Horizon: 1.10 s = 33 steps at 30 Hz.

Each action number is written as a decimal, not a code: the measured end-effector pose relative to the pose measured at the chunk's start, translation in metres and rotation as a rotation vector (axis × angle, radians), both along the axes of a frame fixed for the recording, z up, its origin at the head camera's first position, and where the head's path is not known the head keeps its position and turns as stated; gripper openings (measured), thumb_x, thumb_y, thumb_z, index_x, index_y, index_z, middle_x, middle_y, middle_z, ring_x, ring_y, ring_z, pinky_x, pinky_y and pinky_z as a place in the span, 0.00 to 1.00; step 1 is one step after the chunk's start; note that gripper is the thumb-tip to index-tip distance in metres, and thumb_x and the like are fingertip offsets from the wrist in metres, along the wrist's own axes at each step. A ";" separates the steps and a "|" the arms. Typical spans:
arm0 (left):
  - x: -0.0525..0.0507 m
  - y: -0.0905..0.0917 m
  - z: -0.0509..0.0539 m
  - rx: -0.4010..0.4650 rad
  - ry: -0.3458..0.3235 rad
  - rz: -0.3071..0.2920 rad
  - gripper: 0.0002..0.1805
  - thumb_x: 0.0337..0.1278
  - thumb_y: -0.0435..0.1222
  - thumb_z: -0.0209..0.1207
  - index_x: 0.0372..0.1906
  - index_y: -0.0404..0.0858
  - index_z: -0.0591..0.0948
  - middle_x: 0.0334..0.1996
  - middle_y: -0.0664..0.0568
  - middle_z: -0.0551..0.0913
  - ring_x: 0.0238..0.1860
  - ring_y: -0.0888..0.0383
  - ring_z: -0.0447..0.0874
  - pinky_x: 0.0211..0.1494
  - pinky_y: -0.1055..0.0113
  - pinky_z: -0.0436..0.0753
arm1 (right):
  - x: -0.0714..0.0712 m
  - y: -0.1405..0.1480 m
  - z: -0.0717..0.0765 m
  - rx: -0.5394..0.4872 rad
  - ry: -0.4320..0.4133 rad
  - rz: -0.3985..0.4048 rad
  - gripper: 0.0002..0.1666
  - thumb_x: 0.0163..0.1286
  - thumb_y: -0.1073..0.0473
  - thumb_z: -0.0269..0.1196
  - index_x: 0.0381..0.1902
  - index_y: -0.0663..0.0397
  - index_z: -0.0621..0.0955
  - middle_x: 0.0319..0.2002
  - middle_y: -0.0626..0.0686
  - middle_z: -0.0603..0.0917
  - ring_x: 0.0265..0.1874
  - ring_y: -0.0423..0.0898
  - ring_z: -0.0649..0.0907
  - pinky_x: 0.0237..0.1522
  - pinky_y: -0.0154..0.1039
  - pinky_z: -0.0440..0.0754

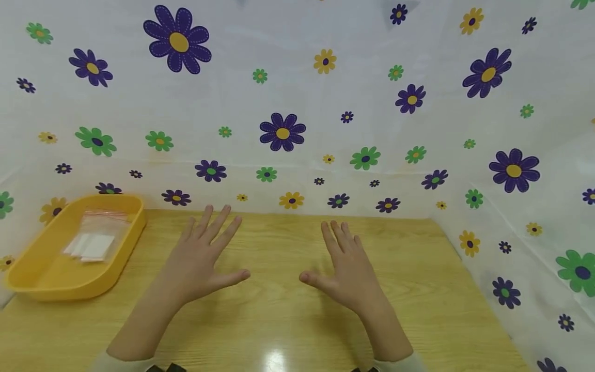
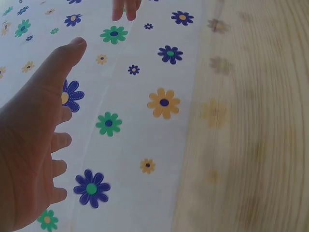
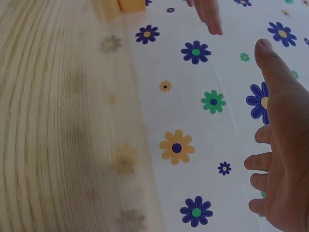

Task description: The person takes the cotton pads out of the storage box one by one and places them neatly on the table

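Observation:
My left hand (image 1: 195, 263) is held over the left-centre of the wooden table (image 1: 269, 330), fingers spread and thumb pointing inward, with nothing in it. Across from it, my right hand (image 1: 350, 274) is also empty, its fingers extended and its thumb turned toward the left one. A stretch of table separates the two. In the left wrist view the left palm (image 2: 29, 145) shows with its thumb raised; the right wrist view shows the right palm (image 3: 289, 159) likewise. Nearest to the left hand is a yellow tray (image 1: 127, 248), which neither hand touches.
Inside the tray, at the table's left side, lies a clear zip bag (image 1: 116, 222) with white pieces (image 1: 96, 247) in or under it. A white sheet with purple, green and yellow flowers (image 1: 241, 98) stands behind the table and along its right side.

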<state>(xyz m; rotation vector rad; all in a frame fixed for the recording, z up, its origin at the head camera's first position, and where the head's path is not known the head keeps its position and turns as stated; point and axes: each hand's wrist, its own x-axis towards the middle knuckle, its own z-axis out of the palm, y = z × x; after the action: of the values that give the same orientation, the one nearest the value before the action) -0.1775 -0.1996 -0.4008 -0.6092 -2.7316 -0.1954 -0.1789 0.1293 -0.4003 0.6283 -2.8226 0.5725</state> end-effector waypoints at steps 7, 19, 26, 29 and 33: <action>0.020 -0.041 0.011 0.011 0.035 -0.012 0.59 0.49 0.70 0.61 0.81 0.51 0.48 0.82 0.52 0.38 0.80 0.43 0.29 0.78 0.38 0.36 | -0.003 -0.044 0.002 0.026 -0.035 0.076 0.68 0.57 0.14 0.52 0.81 0.45 0.44 0.81 0.50 0.44 0.79 0.49 0.39 0.78 0.54 0.44; 0.040 -0.109 0.009 -0.030 0.008 0.064 0.59 0.50 0.67 0.63 0.81 0.50 0.48 0.82 0.49 0.38 0.80 0.42 0.28 0.77 0.40 0.27 | -0.003 -0.103 0.006 0.051 -0.029 0.173 0.69 0.56 0.12 0.48 0.81 0.45 0.42 0.81 0.51 0.43 0.80 0.51 0.40 0.79 0.52 0.44; 0.041 -0.138 0.002 -0.061 0.003 0.108 0.61 0.49 0.66 0.64 0.81 0.50 0.46 0.81 0.44 0.42 0.80 0.41 0.29 0.75 0.36 0.28 | -0.004 -0.127 0.003 0.088 -0.032 0.190 0.68 0.57 0.13 0.47 0.81 0.46 0.43 0.81 0.51 0.42 0.80 0.51 0.39 0.79 0.52 0.45; 0.040 -0.153 -0.002 -0.100 0.018 0.123 0.63 0.48 0.67 0.64 0.82 0.49 0.44 0.82 0.46 0.38 0.80 0.40 0.29 0.75 0.38 0.25 | -0.005 -0.138 0.002 0.099 -0.033 0.200 0.68 0.58 0.13 0.47 0.81 0.46 0.43 0.81 0.51 0.42 0.80 0.50 0.39 0.79 0.52 0.45; 0.042 -0.174 -0.007 -0.115 -0.003 0.156 0.65 0.48 0.67 0.64 0.81 0.49 0.40 0.81 0.48 0.32 0.79 0.42 0.23 0.73 0.41 0.18 | -0.006 -0.153 0.003 0.094 -0.050 0.220 0.68 0.58 0.12 0.46 0.81 0.45 0.42 0.81 0.50 0.40 0.80 0.48 0.38 0.79 0.52 0.44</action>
<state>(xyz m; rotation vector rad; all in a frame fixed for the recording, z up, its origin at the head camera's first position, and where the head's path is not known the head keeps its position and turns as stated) -0.1357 -0.3740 -0.4077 -0.4225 -2.7927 -0.0012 -0.1846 -0.0242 -0.3975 0.9640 -2.8599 0.4997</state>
